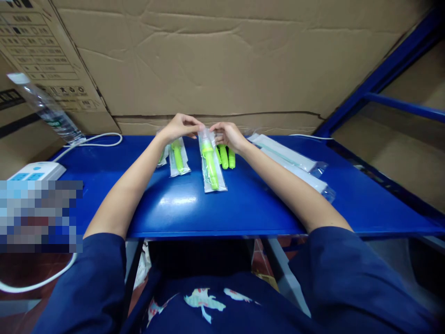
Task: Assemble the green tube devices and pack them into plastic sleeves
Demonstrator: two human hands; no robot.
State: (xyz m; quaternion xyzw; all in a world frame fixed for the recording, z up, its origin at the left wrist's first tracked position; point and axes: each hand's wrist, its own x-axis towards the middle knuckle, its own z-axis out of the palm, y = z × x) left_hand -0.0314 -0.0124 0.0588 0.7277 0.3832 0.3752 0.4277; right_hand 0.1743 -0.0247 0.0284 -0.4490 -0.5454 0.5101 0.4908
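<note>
A clear plastic bag (220,184) with a bright green pen-shaped item (210,167) inside lies lengthwise before me on the blue table. My left hand (180,128) pinches the bag's top left corner between thumb and fingers. At its top right edge, the curled fingers of my right hand (229,137) close on the same bag. Several loose green pen-shaped items (224,157) lie just under and beside my right hand. To the left is another bagged green item (178,157), with one more bag (162,158) partly hidden behind my left wrist.
Stacks of flat white plastic-wrapped packs (288,155) lie right of my right forearm. A water bottle (48,111) and a white power strip (38,171) with its cable are on the left. Cardboard (208,60) walls the back; a blue metal frame (375,79) stands right.
</note>
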